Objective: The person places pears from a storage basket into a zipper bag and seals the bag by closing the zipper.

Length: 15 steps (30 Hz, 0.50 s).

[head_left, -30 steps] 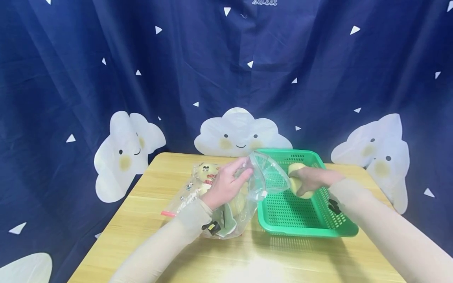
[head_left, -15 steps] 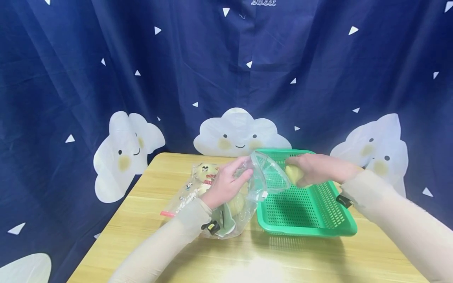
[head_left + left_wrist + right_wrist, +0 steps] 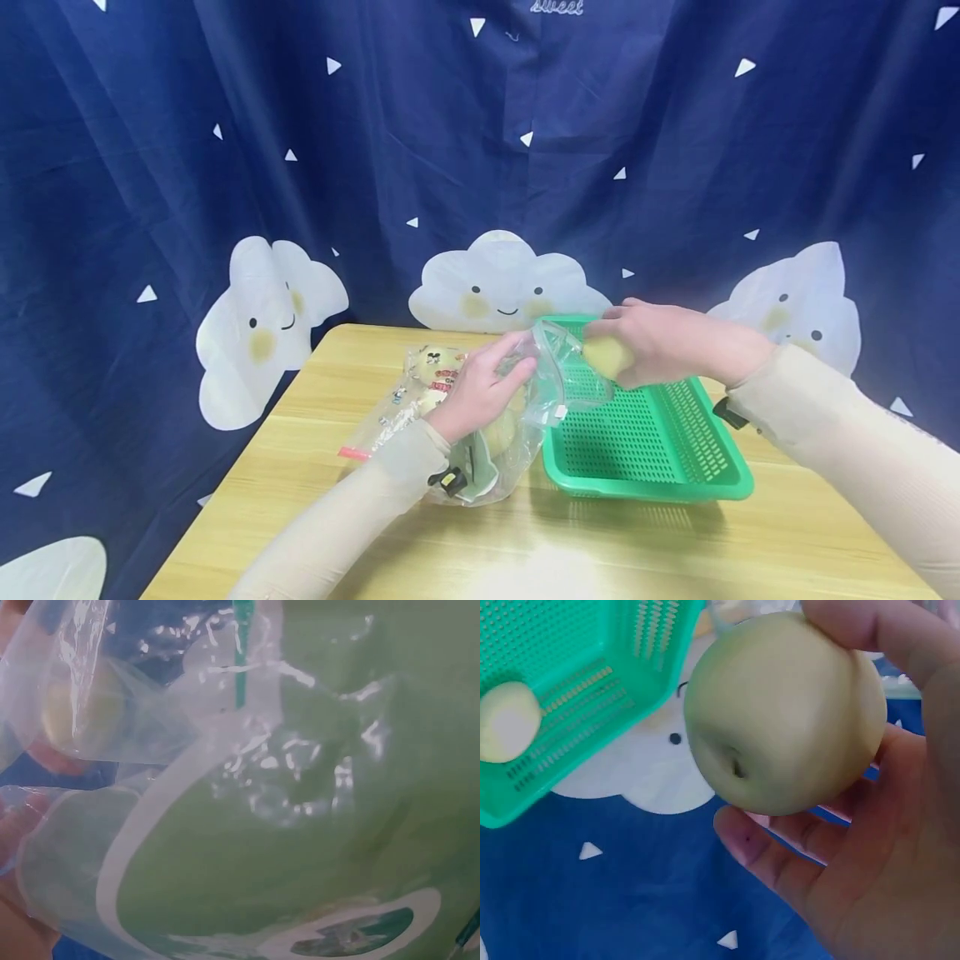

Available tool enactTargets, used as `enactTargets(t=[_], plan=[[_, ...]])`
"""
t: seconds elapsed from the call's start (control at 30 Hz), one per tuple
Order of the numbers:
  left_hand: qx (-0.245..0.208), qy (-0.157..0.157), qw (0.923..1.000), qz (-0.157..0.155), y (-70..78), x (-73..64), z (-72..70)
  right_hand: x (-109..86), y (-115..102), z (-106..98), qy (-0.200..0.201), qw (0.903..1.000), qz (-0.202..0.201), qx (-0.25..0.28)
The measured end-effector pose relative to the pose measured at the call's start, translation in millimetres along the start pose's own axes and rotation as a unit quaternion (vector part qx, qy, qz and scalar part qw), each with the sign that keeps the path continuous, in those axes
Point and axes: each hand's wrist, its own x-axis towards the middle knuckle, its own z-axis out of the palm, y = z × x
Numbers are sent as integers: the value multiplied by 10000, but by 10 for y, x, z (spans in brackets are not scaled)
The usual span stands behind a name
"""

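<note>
In the head view my right hand (image 3: 663, 342) grips a round yellow-green pear (image 3: 607, 357) over the basket's far left part, right by the mouth of a clear plastic zip bag (image 3: 528, 454). The right wrist view shows the pear (image 3: 780, 712) close up, thumb above and fingers curled beneath. My left hand (image 3: 480, 392) pinches the bag near its mouth, which gapes to the right. Through the printed plastic, several pale yellow fruits (image 3: 498, 432) show. A green printed panel (image 3: 300, 840) of the bag fills most of the left wrist view.
A green perforated basket (image 3: 652, 489) stands right of the bag on the wooden table (image 3: 465, 550). Another pale fruit (image 3: 508, 721) lies in it, seen in the right wrist view. Behind the table hangs a dark blue curtain (image 3: 420, 125) with clouds.
My right hand has lifted the pear from the basket and carried it left, up to the bag's mouth. My left hand keeps its hold on the bag.
</note>
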Motion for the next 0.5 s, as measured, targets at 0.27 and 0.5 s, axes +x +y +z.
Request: enactTargets(t=[0.27, 0.5], plan=[[-146, -60, 9998, 109, 18, 37, 8, 171, -264, -106, -355, 9990, -46, 261], [-226, -74, 9996, 133, 9, 69, 24, 301, -337, -90, -667, 9925, -427, 931]])
